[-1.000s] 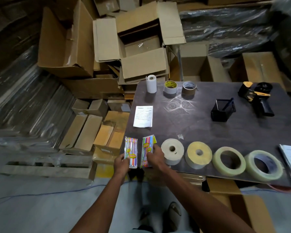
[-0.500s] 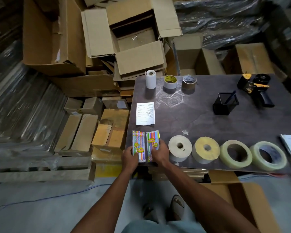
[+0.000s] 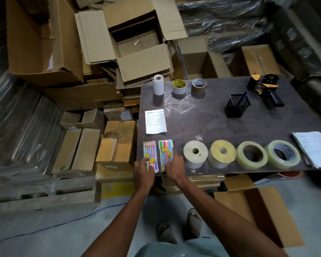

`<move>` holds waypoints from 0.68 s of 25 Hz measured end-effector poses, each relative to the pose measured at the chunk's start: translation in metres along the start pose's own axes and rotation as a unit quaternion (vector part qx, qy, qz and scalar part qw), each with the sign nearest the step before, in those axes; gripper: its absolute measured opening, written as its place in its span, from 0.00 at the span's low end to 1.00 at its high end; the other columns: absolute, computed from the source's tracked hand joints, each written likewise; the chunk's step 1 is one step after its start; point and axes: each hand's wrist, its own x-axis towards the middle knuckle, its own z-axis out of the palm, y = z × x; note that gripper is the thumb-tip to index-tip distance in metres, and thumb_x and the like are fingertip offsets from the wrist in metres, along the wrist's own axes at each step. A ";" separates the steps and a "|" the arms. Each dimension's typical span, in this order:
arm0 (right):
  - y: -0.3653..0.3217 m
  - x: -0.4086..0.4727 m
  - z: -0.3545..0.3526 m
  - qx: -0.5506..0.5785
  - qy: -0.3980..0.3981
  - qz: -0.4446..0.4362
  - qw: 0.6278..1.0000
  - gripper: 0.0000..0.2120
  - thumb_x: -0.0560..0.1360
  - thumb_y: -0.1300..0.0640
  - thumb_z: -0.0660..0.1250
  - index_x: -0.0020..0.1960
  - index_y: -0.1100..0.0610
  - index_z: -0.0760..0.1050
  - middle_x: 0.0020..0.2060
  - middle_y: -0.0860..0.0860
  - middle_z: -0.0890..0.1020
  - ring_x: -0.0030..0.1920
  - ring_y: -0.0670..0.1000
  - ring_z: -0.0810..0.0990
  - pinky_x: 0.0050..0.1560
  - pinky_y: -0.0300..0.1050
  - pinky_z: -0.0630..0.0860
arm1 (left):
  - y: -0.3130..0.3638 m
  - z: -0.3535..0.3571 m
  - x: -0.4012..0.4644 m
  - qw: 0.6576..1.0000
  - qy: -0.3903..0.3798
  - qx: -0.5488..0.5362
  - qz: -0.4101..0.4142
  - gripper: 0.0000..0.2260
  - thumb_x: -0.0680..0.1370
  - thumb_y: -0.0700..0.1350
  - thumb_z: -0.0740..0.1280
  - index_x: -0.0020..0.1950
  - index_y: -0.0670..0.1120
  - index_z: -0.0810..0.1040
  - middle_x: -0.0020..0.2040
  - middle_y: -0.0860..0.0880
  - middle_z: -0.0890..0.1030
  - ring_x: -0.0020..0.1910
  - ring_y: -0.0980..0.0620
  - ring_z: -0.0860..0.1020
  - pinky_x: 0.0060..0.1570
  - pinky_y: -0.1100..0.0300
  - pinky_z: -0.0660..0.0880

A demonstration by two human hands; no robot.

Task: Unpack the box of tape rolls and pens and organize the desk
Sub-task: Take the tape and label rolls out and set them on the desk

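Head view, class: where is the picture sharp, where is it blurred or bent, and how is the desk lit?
Head view: sharp at centre, so the pen packs and tape rolls read clearly; edges smear, notably the plastic wrap; wide-angle bend curves the desk edge; light is dim, with a pale sheen near the paper roll.

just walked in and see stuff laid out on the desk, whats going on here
A person is tidying a dark desk. The left hand rests on one pen pack and the right hand on the second pen pack, lining them up side by side at the front left corner. Four big tape rolls sit in a row to their right. Smaller rolls stand along the back edge, with a tape dispenser and a pen holder further right.
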 end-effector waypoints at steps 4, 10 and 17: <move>0.011 -0.033 -0.020 -0.007 -0.024 -0.039 0.999 0.19 0.76 0.61 0.60 0.67 0.57 0.73 0.58 0.53 0.79 0.57 0.52 0.78 0.60 0.49 0.77 | -0.015 0.010 -0.019 0.991 -0.073 -0.087 0.074 0.07 0.78 0.41 0.65 0.50 0.51 0.81 0.49 0.50 0.83 0.48 0.52 0.81 0.42 0.61 0.78; 0.084 -0.068 -0.054 -0.004 -0.066 0.020 0.998 0.14 0.74 0.55 0.65 0.59 0.52 0.80 0.51 0.49 0.85 0.50 0.50 0.83 0.55 0.51 0.80 | -0.045 0.042 -0.074 0.971 -0.221 -0.094 0.000 0.07 0.79 0.43 0.66 0.45 0.51 0.83 0.39 0.51 0.83 0.39 0.49 0.81 0.38 0.58 0.78; 0.161 -0.110 -0.117 0.032 -0.077 0.068 0.994 0.08 0.72 0.58 0.65 0.44 0.47 0.80 0.41 0.50 0.85 0.44 0.53 0.84 0.46 0.54 0.82 | -0.013 0.083 -0.158 0.962 -0.251 -0.089 -0.065 0.06 0.81 0.43 0.65 0.46 0.48 0.80 0.39 0.49 0.81 0.33 0.55 0.76 0.29 0.67 0.70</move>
